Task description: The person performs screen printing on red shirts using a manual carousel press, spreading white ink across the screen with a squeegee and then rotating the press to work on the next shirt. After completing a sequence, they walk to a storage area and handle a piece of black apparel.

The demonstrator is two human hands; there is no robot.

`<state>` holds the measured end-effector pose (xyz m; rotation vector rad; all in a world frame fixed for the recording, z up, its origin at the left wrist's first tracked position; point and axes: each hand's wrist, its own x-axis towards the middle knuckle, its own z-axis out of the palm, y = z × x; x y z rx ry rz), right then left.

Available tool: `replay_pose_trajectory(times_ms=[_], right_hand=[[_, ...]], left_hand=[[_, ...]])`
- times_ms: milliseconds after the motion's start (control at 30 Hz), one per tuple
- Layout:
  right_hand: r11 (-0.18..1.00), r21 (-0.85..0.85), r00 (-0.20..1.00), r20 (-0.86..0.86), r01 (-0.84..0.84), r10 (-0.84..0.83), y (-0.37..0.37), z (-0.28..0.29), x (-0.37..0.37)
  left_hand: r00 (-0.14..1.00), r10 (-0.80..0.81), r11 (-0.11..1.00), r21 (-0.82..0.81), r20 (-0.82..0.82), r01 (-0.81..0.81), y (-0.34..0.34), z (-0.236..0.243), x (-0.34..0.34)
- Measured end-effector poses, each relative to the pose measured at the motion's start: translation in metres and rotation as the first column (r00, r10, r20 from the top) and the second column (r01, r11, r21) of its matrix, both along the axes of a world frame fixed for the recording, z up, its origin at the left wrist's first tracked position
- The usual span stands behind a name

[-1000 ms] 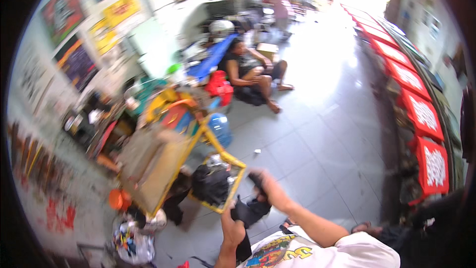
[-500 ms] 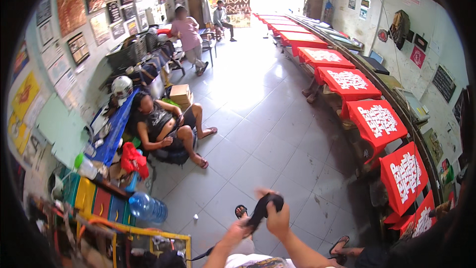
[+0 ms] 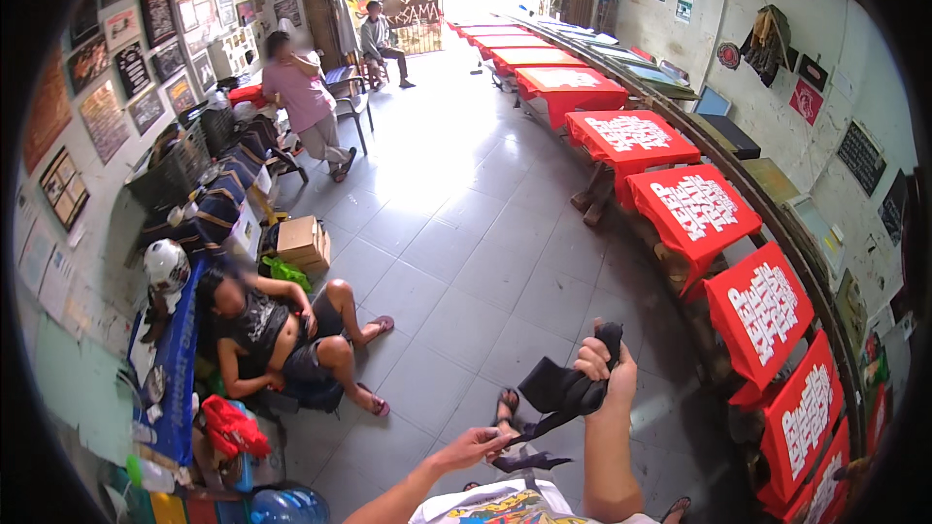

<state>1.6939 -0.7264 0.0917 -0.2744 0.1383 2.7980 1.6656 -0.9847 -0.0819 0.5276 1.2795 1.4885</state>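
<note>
My right hand (image 3: 604, 367) is raised and closed around a bunched black cloth-like item with strips (image 3: 555, 390); its exact kind I cannot make out. One end pokes up above the fist, and a wide flat piece hangs out to the left. Lower and to the left, my left hand (image 3: 481, 448) pinches a narrow black strip that runs up to the bundle. Another loose black end dangles just below the fingers. Both hands are in front of my white printed shirt (image 3: 495, 507), above the tiled floor.
Red shirts with white lettering (image 3: 689, 202) lie along a long curved rack on the right. One person (image 3: 291, 330) sits low on the left; another (image 3: 306, 102) stands beyond, and a third (image 3: 385, 44) sits by the doorway. A cardboard box (image 3: 303, 243) and large blue bottle (image 3: 289, 505) are at left.
My view has turned to the right. Both hands were close together on the black item; now they are apart, the right hand higher, with the item spread between them.
</note>
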Motion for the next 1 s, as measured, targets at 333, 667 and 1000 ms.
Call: replay_pose_trajectory(times_ms=[333,667,1000], right_hand=[[0.400,0.913,0.861,0.267,-0.082,-0.433,-0.017,-0.055,-0.345],[0.599,0.706,0.919,0.367,-0.378,0.147,0.048,-0.108,-0.682],[0.660,0.459,0.788,0.498,-0.594,0.363,0.134,-0.070,-1.029]], left_hand=[[0.568,0.821,0.501,0.407,0.056,-0.764,0.196,0.136,-0.353],[0.269,0.949,0.184,0.409,0.161,-0.894,0.243,0.134,-0.699],[0.155,0.328,0.760,0.163,-0.932,-0.629,0.268,0.117,-1.055]])
